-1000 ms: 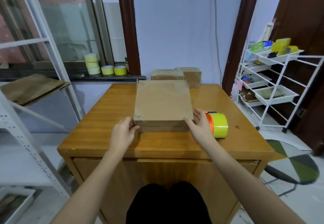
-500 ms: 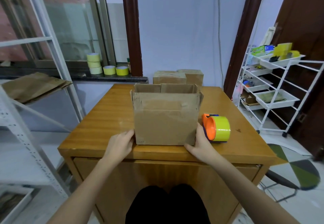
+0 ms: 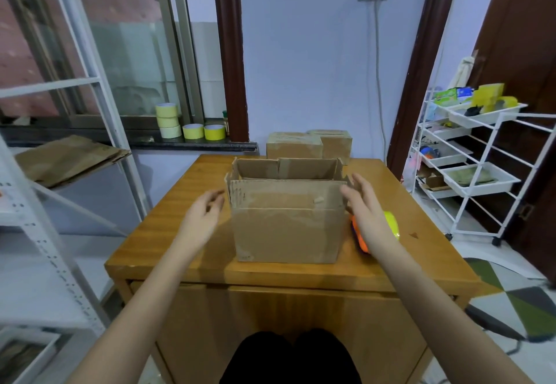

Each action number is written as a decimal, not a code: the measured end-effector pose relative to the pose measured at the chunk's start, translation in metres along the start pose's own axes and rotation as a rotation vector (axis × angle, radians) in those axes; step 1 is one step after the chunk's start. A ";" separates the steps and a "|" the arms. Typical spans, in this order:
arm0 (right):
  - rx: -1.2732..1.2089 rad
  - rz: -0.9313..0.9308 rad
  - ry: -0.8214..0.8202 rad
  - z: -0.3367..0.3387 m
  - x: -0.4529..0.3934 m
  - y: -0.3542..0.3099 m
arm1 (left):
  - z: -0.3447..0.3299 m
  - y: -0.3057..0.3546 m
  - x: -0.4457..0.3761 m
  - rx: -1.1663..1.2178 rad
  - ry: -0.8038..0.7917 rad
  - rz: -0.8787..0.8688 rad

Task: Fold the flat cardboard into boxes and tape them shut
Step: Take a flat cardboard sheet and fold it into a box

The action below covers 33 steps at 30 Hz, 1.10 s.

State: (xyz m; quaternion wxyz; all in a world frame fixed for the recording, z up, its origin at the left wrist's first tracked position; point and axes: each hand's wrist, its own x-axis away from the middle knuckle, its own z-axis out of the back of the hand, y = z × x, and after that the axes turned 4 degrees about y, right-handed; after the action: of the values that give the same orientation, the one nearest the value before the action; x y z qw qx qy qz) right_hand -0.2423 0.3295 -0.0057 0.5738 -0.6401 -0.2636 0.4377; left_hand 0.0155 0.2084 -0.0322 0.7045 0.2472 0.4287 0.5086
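- Open-topped cardboard box (image 3: 287, 227) upright near the front edge of the wooden table (image 3: 180, 233), 4 top flaps standing up, top untaped.
- Left hand (image 3: 202, 218) raised just left of the box, fingers loosely spread and slightly blurred, holding nothing, apart from the cardboard.
- Right hand (image 3: 365, 206) raised at the box's upper right corner, fingers extended, close to or brushing the right flap; contact impossible to tell.
- Yellow tape roll on an orange dispenser (image 3: 391, 227) on the table just right of the box, partly hidden behind the right wrist.
- 2 closed cardboard boxes (image 3: 307, 144) at the table's far edge, by the wall.
- 5 tape rolls (image 3: 189, 126) on the windowsill: 3 stacked, 2 beside.
- Flat cardboard sheets (image 3: 69, 158) on the white shelf at left.
- White wire rack (image 3: 481, 155) with trays at right.
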 end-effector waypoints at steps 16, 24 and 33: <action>0.110 -0.010 -0.117 0.002 -0.022 -0.016 | 0.003 0.066 -0.006 0.352 -0.076 0.088; 0.145 -0.030 -0.295 0.013 -0.015 -0.013 | 0.012 0.057 -0.005 0.235 -0.324 0.092; 0.180 -0.022 -0.377 0.017 -0.015 0.002 | 0.012 0.056 -0.004 0.081 -0.426 0.003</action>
State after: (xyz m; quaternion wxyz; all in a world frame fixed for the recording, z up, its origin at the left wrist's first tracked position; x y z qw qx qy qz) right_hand -0.2641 0.3251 -0.0036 0.5738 -0.4901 -0.3331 0.5654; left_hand -0.0024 0.2258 0.0194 0.7679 0.3780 0.2899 0.4282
